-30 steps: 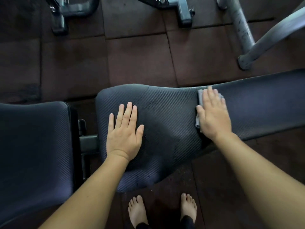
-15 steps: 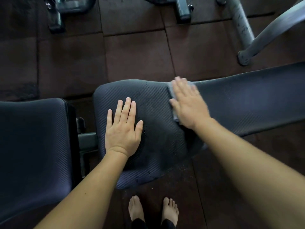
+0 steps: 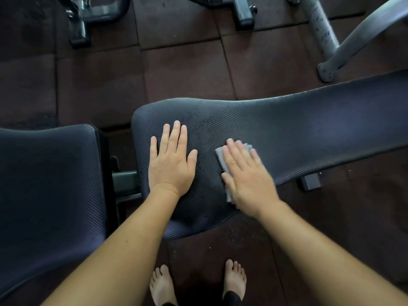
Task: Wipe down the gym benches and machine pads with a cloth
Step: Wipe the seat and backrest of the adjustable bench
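Standing barefoot on the rubber floor (image 3: 187, 69), the person is leaning over the long pad (image 3: 320, 129), while the seat pad (image 3: 44, 184) is lying just beside it on the left, probably not yet wiped. The left hand (image 3: 171, 164) is resting open and flat near the wide end of the long pad, seemingly taking weight. The right hand (image 3: 247, 177), also open with straight fingers and looking blurred, is pressing the grey cloth (image 3: 219, 159) onto the same pad, near its front edge. Because the cloth is only being pressed and not gripped, a quick stroke is risking to bunch it or push it off the edge. Small specks (image 3: 199, 166), maybe wet, are lying between both hands, so the supporting hand could slip.
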The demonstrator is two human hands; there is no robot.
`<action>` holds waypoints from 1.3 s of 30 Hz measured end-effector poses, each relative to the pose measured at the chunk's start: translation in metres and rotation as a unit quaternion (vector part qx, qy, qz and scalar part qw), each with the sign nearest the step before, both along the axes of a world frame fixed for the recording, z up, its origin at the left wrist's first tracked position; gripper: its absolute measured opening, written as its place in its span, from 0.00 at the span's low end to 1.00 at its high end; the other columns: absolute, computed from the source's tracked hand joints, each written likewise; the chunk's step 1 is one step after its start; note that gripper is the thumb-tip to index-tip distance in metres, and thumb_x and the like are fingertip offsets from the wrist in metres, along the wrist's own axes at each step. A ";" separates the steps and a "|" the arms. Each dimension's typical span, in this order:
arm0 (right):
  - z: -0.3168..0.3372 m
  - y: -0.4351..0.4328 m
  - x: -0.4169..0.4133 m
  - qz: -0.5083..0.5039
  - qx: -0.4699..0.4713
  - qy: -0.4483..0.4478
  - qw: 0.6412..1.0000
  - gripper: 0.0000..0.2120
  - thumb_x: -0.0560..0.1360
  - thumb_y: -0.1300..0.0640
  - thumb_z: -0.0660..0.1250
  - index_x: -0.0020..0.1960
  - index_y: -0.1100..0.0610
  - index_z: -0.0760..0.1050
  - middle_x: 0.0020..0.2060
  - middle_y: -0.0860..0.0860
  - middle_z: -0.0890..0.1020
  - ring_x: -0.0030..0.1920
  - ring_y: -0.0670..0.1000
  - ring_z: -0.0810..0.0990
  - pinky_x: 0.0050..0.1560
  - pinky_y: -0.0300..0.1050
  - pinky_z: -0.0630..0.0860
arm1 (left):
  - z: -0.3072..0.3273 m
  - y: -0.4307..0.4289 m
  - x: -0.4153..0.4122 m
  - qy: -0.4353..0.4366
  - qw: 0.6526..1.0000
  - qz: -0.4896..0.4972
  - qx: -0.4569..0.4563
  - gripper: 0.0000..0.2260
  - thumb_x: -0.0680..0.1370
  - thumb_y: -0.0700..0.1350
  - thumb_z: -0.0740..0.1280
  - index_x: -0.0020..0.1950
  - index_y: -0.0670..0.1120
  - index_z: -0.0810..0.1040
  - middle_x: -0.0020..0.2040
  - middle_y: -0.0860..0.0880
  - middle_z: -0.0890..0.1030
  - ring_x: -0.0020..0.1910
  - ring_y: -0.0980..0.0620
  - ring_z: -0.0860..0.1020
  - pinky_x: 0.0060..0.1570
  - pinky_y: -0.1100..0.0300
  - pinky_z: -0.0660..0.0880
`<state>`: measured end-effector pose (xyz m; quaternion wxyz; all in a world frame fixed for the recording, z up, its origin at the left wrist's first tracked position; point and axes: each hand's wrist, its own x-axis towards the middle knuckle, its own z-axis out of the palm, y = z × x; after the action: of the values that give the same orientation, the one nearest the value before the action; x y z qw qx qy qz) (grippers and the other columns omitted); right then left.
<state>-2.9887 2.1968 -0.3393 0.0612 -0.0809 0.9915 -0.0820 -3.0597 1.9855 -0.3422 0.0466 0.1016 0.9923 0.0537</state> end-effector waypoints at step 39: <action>0.004 -0.086 -0.140 -0.195 -0.013 0.004 0.981 0.34 0.83 0.44 0.46 0.83 0.62 0.52 0.83 0.60 0.52 0.83 0.60 0.48 0.81 0.59 0.46 | 0.005 -0.183 0.016 0.005 0.991 -0.136 -0.009 0.35 0.81 0.69 0.55 0.84 0.52 0.60 0.80 0.51 0.67 0.80 0.48 0.65 0.79 0.35 0.52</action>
<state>-3.1292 2.1104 -0.3358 0.0387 0.1132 0.9872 -0.1054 -3.0433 1.8021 -0.3377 0.0499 0.2357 0.9698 0.0370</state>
